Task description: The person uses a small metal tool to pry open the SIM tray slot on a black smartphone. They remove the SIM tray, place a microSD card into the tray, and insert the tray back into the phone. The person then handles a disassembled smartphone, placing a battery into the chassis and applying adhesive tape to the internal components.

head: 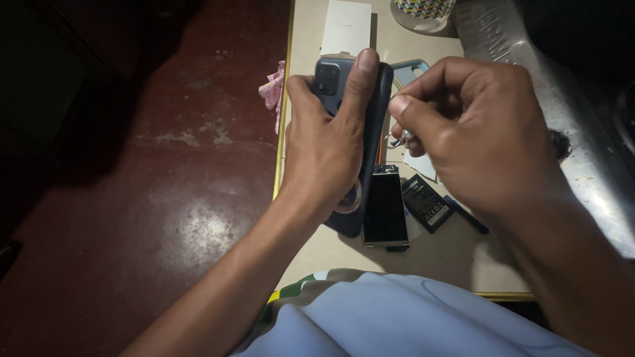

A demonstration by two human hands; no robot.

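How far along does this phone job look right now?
Looks mid-way. Done: a dark screen panel and a black battery already lie loose on the beige table. In hand: the left hand grips the phone on edge, while the right hand pinches a small metal tool at its side. Left: those parts remain outside the phone.

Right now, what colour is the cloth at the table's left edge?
Pink cloth, with a faint pattern, seen best in the head view.

Both forearms are seen bare, with no sleeves, watch or rings visible; the left hand [327, 152] and right hand [479, 142] are ungloved; a pale blue garment [397, 317] with green, yellow and white trim is worn below.
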